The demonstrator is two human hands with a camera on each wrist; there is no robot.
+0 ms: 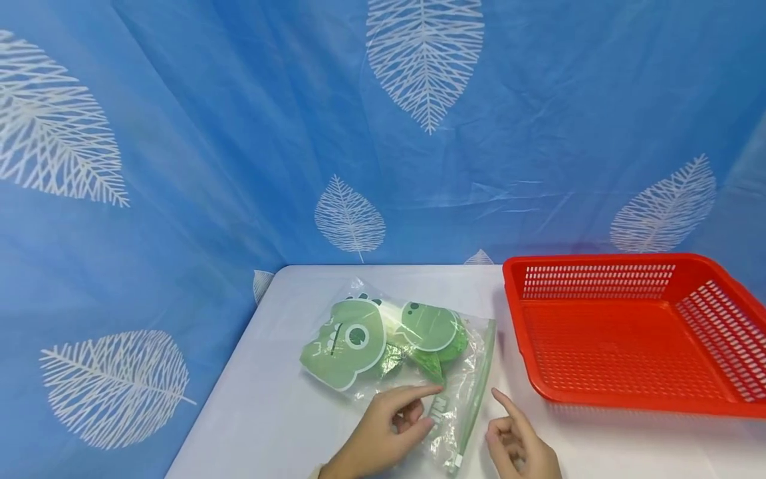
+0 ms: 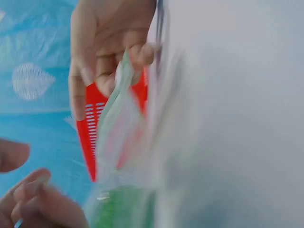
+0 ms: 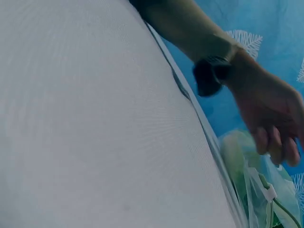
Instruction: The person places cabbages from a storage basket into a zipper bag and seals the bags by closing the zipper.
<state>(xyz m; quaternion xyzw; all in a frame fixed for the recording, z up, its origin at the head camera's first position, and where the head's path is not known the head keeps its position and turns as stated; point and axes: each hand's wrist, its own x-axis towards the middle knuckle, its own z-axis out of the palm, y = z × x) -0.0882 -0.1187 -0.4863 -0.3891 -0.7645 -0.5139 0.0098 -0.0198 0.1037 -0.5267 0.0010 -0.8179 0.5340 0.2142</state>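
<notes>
A clear zip bag (image 1: 350, 346) printed with green cartoon dinosaurs lies on the white table, a green and white leafy thing (image 1: 426, 362) showing inside it. Its green zip strip (image 1: 482, 379) faces right, with a white slider (image 1: 458, 460) at the near end. Over the bag's near part is my left hand (image 1: 385, 426), index finger extended and thumb apart, pinching nothing. My right hand (image 1: 520, 442) is just right of the strip, index finger pointing out and the others loosely bent. In the left wrist view the bag is blurred; whether the right fingers touch it I cannot tell.
A red plastic basket (image 1: 526, 352) with slotted walls stands on the table (image 1: 269, 399) to the right. Behind and to the left hangs a blue curtain (image 1: 269, 133) with white leaf prints. The left wrist wears a dark strapped device (image 3: 209, 76).
</notes>
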